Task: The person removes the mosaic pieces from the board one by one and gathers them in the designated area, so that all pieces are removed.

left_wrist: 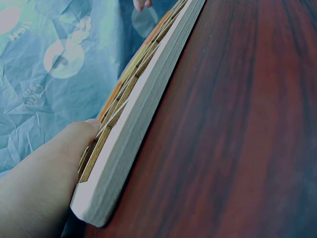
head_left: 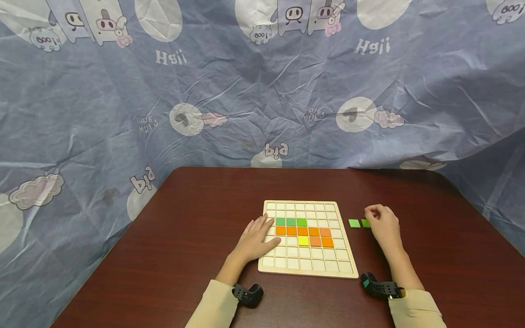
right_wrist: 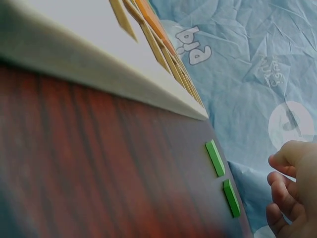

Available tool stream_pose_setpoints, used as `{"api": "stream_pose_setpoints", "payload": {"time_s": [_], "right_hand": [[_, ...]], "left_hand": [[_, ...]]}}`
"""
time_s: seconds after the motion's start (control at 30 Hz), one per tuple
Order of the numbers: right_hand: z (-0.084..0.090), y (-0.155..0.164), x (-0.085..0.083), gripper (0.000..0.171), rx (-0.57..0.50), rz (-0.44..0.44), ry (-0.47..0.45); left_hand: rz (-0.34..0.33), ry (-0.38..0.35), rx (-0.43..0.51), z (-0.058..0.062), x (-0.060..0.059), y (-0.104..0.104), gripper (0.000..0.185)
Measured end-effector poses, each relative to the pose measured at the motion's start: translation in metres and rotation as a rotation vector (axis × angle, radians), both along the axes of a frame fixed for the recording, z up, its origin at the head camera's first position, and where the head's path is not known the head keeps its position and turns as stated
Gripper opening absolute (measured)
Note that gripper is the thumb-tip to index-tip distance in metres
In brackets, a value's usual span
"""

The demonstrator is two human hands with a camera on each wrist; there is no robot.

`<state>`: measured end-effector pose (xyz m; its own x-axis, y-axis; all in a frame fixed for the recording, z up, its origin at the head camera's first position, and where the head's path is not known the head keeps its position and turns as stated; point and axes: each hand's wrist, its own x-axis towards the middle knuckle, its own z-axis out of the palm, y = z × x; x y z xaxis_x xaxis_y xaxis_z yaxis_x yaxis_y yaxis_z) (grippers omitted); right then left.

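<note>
A square wooden grid board (head_left: 307, 274) lies on the table. In its cells sit a short row of green tiles (head_left: 291, 222), a longer row of orange tiles (head_left: 302, 231) and, below them, a yellow tile (head_left: 303, 241) beside two orange ones. My left hand (head_left: 252, 241) rests spread on the board's left edge, its thumb (left_wrist: 81, 134) over the rim. Right of the board lie a light green tile (head_left: 354, 223) and a darker green tile (head_left: 365, 223). Just above the darker one hovers my right hand (head_left: 385, 228), fingers loosely bent, with nothing visible in them.
The dark reddish-brown table (head_left: 205, 218) reaches out on all sides of the board. A blue-grey cartoon-print cloth (head_left: 246, 91) hangs behind its far edge. Black bands (head_left: 248, 295) sit on both wrists, below cream sleeves.
</note>
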<state>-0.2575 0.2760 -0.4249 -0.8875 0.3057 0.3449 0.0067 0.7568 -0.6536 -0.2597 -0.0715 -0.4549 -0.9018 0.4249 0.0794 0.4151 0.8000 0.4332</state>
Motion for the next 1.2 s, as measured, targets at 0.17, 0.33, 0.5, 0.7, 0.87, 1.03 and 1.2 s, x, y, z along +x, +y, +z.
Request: {"api": "stream_pose_setpoints", "payload": {"time_s": [0.17, 0.33, 0.5, 0.7, 0.87, 1.03, 1.2], "right_hand": [[0.004, -0.007, -0.001, 0.024, 0.011, 0.011, 0.007], [0.007, -0.015, -0.001, 0.022, 0.041, 0.028, 0.038], [0.006, -0.023, -0.002, 0.02, 0.056, 0.056, 0.033], [0.004, -0.031, -0.003, 0.02, 0.054, 0.082, 0.026], [0.003, -0.037, -0.003, 0.019, 0.058, 0.101, 0.038], [0.003, -0.043, -0.003, 0.019, 0.062, 0.121, 0.058], [0.004, -0.05, -0.003, 0.018, 0.072, 0.139, 0.066]], "left_hand": [[0.0, -0.001, 0.001, 0.001, 0.0, 0.0, 0.065], [-0.001, -0.002, 0.004, 0.001, 0.001, 0.0, 0.065], [0.0, 0.0, 0.002, 0.002, 0.001, 0.0, 0.065], [0.002, 0.006, -0.013, -0.001, -0.001, 0.001, 0.066], [0.005, 0.004, -0.016, -0.002, -0.002, 0.001, 0.066], [0.001, 0.005, -0.011, -0.002, -0.002, 0.0, 0.066], [0.0, 0.004, -0.001, -0.001, -0.001, 0.0, 0.066]]}}
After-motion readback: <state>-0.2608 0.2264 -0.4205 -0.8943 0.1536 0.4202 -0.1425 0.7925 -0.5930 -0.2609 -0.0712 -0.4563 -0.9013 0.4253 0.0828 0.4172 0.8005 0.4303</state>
